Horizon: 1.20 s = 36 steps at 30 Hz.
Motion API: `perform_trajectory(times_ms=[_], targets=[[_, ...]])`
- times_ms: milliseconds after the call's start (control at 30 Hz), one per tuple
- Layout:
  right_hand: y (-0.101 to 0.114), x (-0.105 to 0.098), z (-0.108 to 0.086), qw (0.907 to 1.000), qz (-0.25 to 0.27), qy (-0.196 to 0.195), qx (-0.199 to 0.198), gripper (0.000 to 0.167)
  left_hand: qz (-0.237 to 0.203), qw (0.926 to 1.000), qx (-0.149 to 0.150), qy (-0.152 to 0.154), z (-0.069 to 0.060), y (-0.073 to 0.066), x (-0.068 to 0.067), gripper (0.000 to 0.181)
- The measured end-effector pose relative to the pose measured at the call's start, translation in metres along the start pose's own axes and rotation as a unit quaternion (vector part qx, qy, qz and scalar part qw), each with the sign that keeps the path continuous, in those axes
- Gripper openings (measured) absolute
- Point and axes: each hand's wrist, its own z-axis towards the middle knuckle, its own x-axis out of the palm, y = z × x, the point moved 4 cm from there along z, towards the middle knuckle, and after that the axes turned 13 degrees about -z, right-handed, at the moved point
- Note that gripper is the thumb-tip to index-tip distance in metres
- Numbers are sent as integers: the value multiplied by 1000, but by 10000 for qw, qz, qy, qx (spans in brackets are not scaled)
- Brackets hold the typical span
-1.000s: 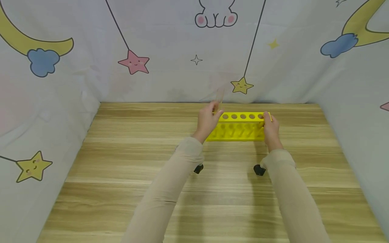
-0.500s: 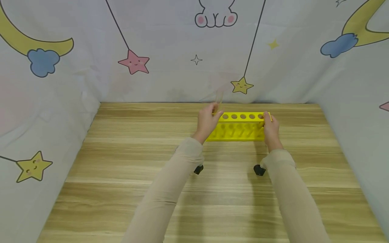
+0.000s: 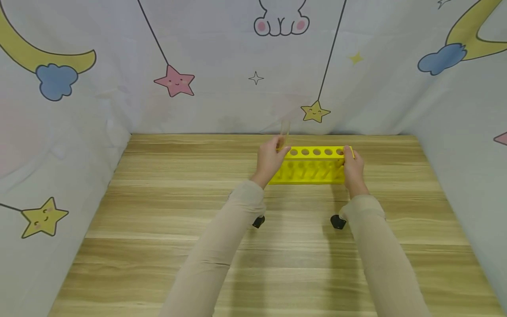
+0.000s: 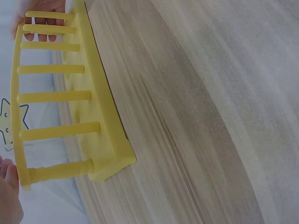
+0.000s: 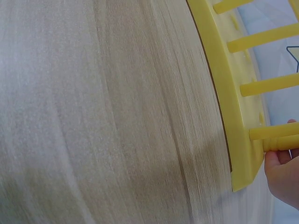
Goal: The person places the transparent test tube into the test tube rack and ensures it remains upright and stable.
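A yellow test tube rack stands upright on the table, a row of round holes in its top bar and pegs along its base. At its left end my left hand pinches a clear test tube, which sticks up above the fingers. Whether the tube's lower end sits in a hole is hidden by that hand. My right hand grips the rack's right end, thumb on top. In the left wrist view, the rack's side posts show, with part of the left hand at the near end.
The wood-grain table spreads on both sides and in front of the rack. Close behind it hangs a white printed cloth, which also closes off the left and right sides. Black wrist camera pieces show under the sleeves.
The test tube has come down slightly, with the fingers of my left hand. My right hand and the rack stay where they were.
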Motion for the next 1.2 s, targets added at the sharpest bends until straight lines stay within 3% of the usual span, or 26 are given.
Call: perform_trajectory(times_ms=[433, 1200], targets=[[0, 0, 1, 10000, -80, 25, -12, 34, 176, 9998, -42, -43, 1, 1, 1, 28], [1, 0, 5, 9996, 97, 58, 268, 35, -19, 10000, -53, -2, 3, 2, 0, 34]])
